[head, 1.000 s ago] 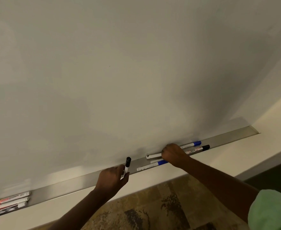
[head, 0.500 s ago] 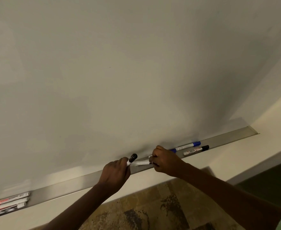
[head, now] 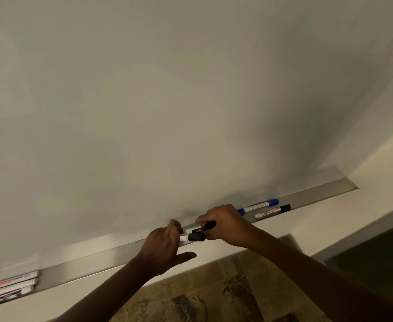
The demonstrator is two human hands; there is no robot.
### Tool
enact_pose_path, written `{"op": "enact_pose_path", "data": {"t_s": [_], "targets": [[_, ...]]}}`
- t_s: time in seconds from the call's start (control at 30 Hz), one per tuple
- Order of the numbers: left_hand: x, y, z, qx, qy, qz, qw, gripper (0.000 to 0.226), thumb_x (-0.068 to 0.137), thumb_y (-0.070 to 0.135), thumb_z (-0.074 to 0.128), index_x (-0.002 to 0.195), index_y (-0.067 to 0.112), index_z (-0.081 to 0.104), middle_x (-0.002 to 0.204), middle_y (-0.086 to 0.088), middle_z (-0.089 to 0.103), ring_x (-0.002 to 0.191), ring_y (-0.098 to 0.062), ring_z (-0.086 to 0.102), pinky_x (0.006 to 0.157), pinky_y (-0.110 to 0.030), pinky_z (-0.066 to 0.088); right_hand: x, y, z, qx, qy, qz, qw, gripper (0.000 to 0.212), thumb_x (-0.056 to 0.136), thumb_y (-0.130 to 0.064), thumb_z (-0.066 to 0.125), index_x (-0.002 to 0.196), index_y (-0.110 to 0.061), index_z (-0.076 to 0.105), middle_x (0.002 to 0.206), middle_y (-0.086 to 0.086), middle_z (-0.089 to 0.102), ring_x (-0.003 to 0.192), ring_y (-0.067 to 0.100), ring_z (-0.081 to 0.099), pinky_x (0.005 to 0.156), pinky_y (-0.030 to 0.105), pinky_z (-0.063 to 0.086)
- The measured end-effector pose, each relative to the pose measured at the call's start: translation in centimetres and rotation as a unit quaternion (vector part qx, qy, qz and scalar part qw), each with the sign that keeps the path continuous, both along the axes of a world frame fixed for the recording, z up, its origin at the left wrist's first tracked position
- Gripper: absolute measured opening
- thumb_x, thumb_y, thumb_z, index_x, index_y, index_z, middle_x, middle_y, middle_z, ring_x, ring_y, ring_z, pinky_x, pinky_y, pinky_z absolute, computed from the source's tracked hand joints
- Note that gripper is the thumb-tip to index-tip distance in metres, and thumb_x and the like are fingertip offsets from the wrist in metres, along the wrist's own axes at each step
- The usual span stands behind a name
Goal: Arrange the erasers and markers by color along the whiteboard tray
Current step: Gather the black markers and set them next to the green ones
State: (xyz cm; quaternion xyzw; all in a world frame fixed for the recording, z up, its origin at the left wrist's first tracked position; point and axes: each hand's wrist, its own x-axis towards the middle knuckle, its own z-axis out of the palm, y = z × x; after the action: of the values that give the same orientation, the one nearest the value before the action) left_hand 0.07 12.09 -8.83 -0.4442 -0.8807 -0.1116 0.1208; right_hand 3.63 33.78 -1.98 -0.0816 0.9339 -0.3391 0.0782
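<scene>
While we stand close to the whiteboard, both hands meet above the middle of its tray, a long, shallow channel of dull grey metal. Our left hand curls its fingers round the white barrel of a black-capped marker, thumb stretched out free below. Our right hand grips a second black marker just above it, the two nearly touching. We judge these markers light, stiff, smooth plastic tubes, a little slippery and apt to roll; the mid-barrel is the surest hold, since a pull on the cap could loosen it. Lying in the tray to the right are a blue marker and a third black marker, side by side. Far left, three green markers lie bunched. No erasers are in sight.
</scene>
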Motion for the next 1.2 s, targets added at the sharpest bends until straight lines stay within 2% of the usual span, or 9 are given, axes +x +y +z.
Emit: {"op": "enact_pose_path", "data": {"t_s": [0.1, 0.23, 0.33, 0.43, 0.63, 0.73, 0.87, 1.0, 1.2], "targets": [[0.3, 0.4, 0.3, 0.024, -0.035, 0.016, 0.999, 0.054, 0.08, 0.07, 0.043, 0.088, 0.016, 0.04, 0.073, -0.001, 0.055, 0.038, -0.014, 0.043, 0.04, -0.019, 0.031, 0.2, 0.2, 1.2, -0.057, -0.018, -0.037, 0.998, 0.04, 0.077, -0.012, 0.078, 0.116, -0.011, 0.069, 0.108, 0.007, 0.074, 0.09, 0.006, 0.065, 0.077, -0.002, 0.041], [0.3, 1.1, 0.3, 0.078, -0.065, 0.018, 0.995, 0.032, 0.082, 0.048, 0.053, 0.085, 0.02, 0.039, 0.055, 0.003, 0.055, 0.037, -0.016, 0.046, 0.039, -0.019, 0.029, 0.1, 0.4, 2.1, -0.08, -0.009, -0.048, 0.996, 0.041, 0.074, -0.01, 0.08, 0.114, -0.01, 0.07, 0.109, 0.007, 0.074, 0.091, 0.005, 0.064, 0.076, -0.005, 0.039], [0.2, 1.4, 0.1, 0.098, -0.076, 0.019, 0.992, 0.033, 0.074, 0.033, 0.069, 0.085, 0.018, 0.042, 0.054, 0.001, 0.056, 0.037, -0.02, 0.047, 0.038, -0.02, 0.03, 0.3, 0.6, 2.4, -0.102, -0.002, -0.059, 0.993, 0.045, 0.073, -0.011, 0.081, 0.116, -0.01, 0.068, 0.109, 0.008, 0.073, 0.09, 0.007, 0.064, 0.077, -0.002, 0.042], [0.3, 1.6, 0.0, 0.102, -0.086, 0.024, 0.991, 0.027, 0.075, 0.035, 0.06, 0.086, 0.019, 0.041, 0.053, 0.001, 0.057, 0.037, -0.022, 0.047, 0.039, -0.019, 0.028, 0.6, 0.8, 2.4, -0.114, -0.005, -0.062, 0.992, 0.047, 0.073, -0.013, 0.081, 0.118, -0.011, 0.067, 0.109, 0.006, 0.073, 0.082, -0.001, 0.061, 0.072, -0.004, 0.043], [0.4, 1.9, -0.1, 0.086, -0.105, 0.038, 0.99, 0.022, 0.075, 0.039, 0.051, 0.085, 0.023, 0.039, 0.052, 0.004, 0.056, 0.037, -0.018, 0.047, 0.042, -0.017, 0.024, 0.6, 3.7, 1.5, -0.195, -0.036, -0.117, 0.973, 0.052, 0.069, -0.022, 0.083, 0.117, -0.014, 0.067, 0.09, -0.018, 0.07, 0.084, -0.003, 0.067, 0.076, 0.014, 0.055], [0.3, 1.7, 0.0, 0.084, -0.105, 0.046, 0.99, 0.022, 0.073, 0.038, 0.05, 0.085, 0.022, 0.039, 0.051, 0.003, 0.056, 0.037, -0.02, 0.047, 0.041, -0.018, 0.026, -0.1, 6.5, -0.4, -0.201, -0.031, -0.211, 0.956, 0.042, 0.073, -0.014, 0.08, 0.113, -0.007, 0.068, 0.089, -0.01, 0.072, 0.087, 0.009, 0.071, 0.083, 0.024, 0.058], [0.3, 1.5, 0.2, 0.08, -0.1, 0.049, 0.991, 0.022, 0.071, 0.037, 0.048, 0.084, 0.022, 0.039, 0.05, 0.004, 0.055, 0.036, -0.019, 0.046, 0.041, -0.017, 0.024, -1.3, 10.9, -3.6, 0.012, -0.054, -0.244, 0.968, 0.033, 0.081, -0.011, 0.074, 0.112, -0.003, 0.069, 0.108, 0.013, 0.072, 0.095, 0.019, 0.067, 0.087, 0.021, 0.05], [0.5, 1.3, 0.0, 0.075, -0.091, 0.044, 0.992, 0.022, 0.07, 0.035, 0.048, 0.085, 0.021, 0.04, 0.052, 0.004, 0.055, 0.037, -0.017, 0.046, 0.04, -0.016, 0.023, -1.1, 13.7, -6.2, 0.277, -0.133, -0.172, 0.936, 0.035, 0.088, -0.015, 0.065, 0.123, -0.013, 0.063, 0.122, 0.009, 0.065, 0.111, 0.026, 0.062, 0.099, 0.033, 0.05], [0.5, 1.5, -0.2, 0.075, -0.087, 0.046, 0.992, 0.022, 0.069, 0.035, 0.048, 0.085, 0.021, 0.041, 0.051, 0.005, 0.054, 0.036, -0.016, 0.045, 0.04, -0.016, 0.023, -1.3, 14.5, -7.7, 0.403, -0.188, -0.084, 0.892, 0.034, 0.091, -0.012, 0.06, 0.124, -0.013, 0.057, 0.126, 0.006, 0.061, 0.116, 0.024, 0.058, 0.1, 0.034, 0.047]]}}
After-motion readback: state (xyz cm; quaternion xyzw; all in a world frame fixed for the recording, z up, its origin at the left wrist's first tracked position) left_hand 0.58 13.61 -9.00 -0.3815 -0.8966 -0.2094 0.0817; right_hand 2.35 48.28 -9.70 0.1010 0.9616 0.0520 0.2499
